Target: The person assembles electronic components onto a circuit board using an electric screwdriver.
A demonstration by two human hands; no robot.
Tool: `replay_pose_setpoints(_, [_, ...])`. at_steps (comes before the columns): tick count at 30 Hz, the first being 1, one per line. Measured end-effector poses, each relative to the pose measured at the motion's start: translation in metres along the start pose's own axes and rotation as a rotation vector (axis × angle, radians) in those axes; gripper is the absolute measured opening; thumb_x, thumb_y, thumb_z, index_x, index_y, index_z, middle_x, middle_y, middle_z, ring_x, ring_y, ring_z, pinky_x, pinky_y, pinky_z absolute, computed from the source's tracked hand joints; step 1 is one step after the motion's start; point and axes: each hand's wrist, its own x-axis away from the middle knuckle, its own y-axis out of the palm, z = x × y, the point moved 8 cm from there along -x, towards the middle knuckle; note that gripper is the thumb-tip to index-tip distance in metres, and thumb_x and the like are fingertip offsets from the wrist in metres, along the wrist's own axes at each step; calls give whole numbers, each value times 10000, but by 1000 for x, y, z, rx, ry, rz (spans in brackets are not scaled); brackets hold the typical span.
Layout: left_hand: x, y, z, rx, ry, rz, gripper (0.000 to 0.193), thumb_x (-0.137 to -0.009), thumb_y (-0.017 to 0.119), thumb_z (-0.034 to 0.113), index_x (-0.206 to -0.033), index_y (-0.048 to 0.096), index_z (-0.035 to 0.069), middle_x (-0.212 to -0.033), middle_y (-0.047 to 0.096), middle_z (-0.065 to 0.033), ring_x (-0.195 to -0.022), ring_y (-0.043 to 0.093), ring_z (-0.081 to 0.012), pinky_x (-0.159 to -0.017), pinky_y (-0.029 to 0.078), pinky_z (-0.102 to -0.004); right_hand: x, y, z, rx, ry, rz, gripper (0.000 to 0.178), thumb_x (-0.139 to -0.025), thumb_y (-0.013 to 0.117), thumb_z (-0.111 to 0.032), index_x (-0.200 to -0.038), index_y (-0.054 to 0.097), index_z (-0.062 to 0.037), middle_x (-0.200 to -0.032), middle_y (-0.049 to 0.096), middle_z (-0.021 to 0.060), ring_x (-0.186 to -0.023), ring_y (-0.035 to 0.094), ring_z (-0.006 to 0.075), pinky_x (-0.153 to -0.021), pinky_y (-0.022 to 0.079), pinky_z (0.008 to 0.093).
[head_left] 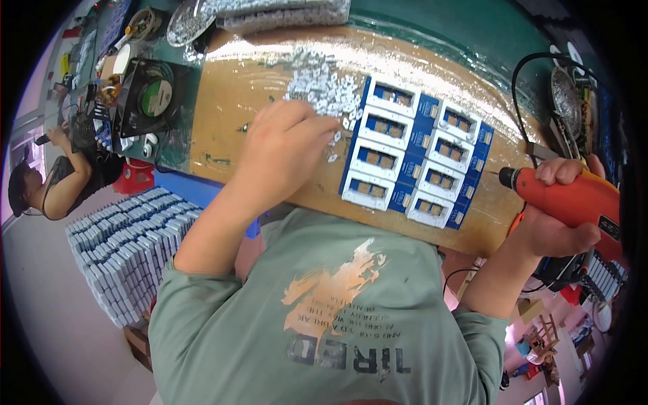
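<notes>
My right hand point(555, 233) grips a red-orange electric screwdriver point(570, 199), its dark tip pointing left toward the work board. My left hand point(287, 148) is over the board with thumb and fingers pinched together; whatever is between the fingertips is hidden. Just beyond those fingers lies a loose pile of small white plastic pieces point(320, 84). Between my hands sits a blue circuit board panel point(420, 125) carrying two columns of white rectangular frames point(376, 160). Each frame has an open window with brown and blue showing through.
The brown work board point(229, 88) lies on a green tabletop point(432, 20). A clear container of white pieces point(283, 17) stands at the back. A black fan point(152, 98) is to the left, near stacked white-and-blue units point(131, 250). A black cable point(516, 94) loops at right. Another person point(61, 172) sits far left.
</notes>
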Motion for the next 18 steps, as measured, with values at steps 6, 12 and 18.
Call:
replay_pose_setpoints(6, [1, -5, -4, 37, -42, -35, 127, -828, 777, 93, -953, 756, 89, -918, 648, -65, -898, 638, -281, -786, 497, -408, -1, -3, 3, -64, 12, -14, 1119, -776, 677, -836, -1437, 446, 37, -947, 585, 123, -797, 590, 243, -759, 506, 371])
replay_pose_setpoints(12, [-9, 13, 13, 19, 26, -16, 132, -798, 784, 83, -927, 755, 82, -923, 657, -63, -899, 646, -280, -785, 512, -400, 0, -2, 0, -29, -11, -11, 1145, -763, 673, -854, -1440, 439, 40, -946, 584, 118, -805, 595, 240, -765, 508, 370])
replay_pose_setpoints(18, [-18, 14, 17, -45, 80, -40, 152, -782, 764, 47, -928, 723, 61, -925, 670, -65, -904, 653, -278, -810, 516, -394, 4, -7, -2, 55, -8, 1, 1033, -815, 660, -795, -1431, 471, 12, -978, 549, 112, -842, 549, 239, -790, 453, 381])
